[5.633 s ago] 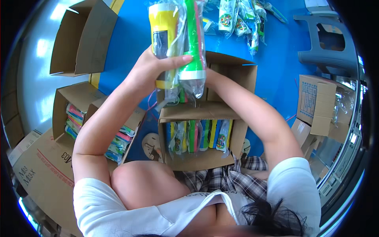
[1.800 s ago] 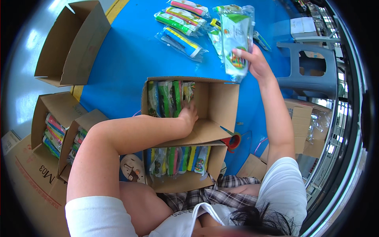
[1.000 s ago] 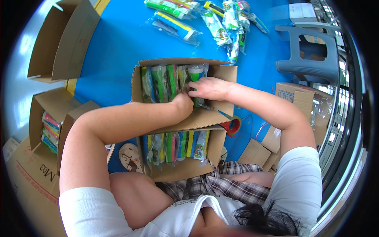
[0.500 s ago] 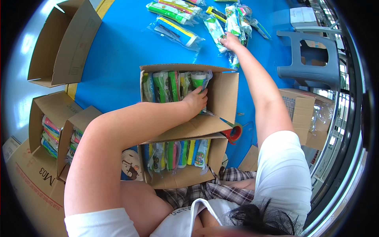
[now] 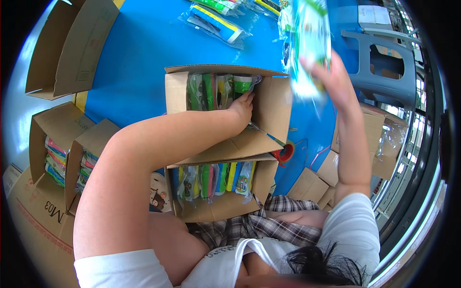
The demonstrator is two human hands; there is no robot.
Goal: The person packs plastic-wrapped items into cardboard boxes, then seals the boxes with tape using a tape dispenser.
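Observation:
My right hand (image 5: 331,79) is raised to the right of the open carton (image 5: 275,103), closed on a clear plastic packet (image 5: 309,41) with white and green contents; motion blurs it. My left hand (image 5: 242,109) reaches inside that carton. Its fingers are bent against a green-and-white packet (image 5: 241,85) at the right end of a row of upright packets (image 5: 210,93); the palm side is hidden. Just nearer to me, a second open carton (image 5: 211,220) holds another row of bagged packets (image 5: 223,180) in green, pink, blue and yellow.
More packets (image 5: 213,24) lie on the blue surface (image 5: 139,62) at the far side. A red tape roll (image 5: 286,152) sits by the carton's right corner. An open carton (image 5: 84,53) stands far left, filled cartons (image 5: 55,149) nearer left. A grey stool (image 5: 382,72) is at right.
My right hand has lifted a packet from the far pile and swung it right and nearer. My left hand stays in the carton at the row's right end. The view has shifted slightly.

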